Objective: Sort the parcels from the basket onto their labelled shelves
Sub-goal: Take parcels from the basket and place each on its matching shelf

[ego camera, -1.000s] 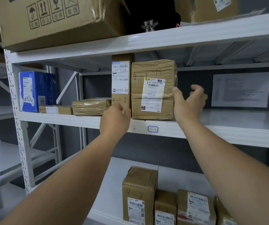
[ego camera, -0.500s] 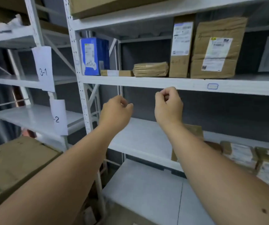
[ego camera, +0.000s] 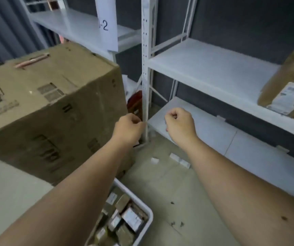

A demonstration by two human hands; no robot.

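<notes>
A white basket (ego camera: 147, 221) stands on the floor at the bottom centre, with several small brown parcels (ego camera: 125, 219) with white labels inside. My left hand (ego camera: 127, 127) and my right hand (ego camera: 179, 124) hang in front of me above the floor, both with fingers curled and holding nothing. They sit either side of a white shelf upright (ego camera: 147, 68). One brown parcel with a label (ego camera: 288, 91) lies on the white middle shelf (ego camera: 204, 68) at the right. A paper tag reading "-2" (ego camera: 105, 23) hangs on the left rack.
A large brown cardboard box (ego camera: 50, 107) fills the left, close to my left forearm. A low white shelf (ego camera: 231, 146) runs along the right. Small white scraps (ego camera: 179, 159) lie on the grey floor. A red object (ego camera: 135, 102) sits behind the upright.
My view has dropped from the upper shelf to the floor and basket. Both hands left the shelved parcels, came down and curled with nothing in them.
</notes>
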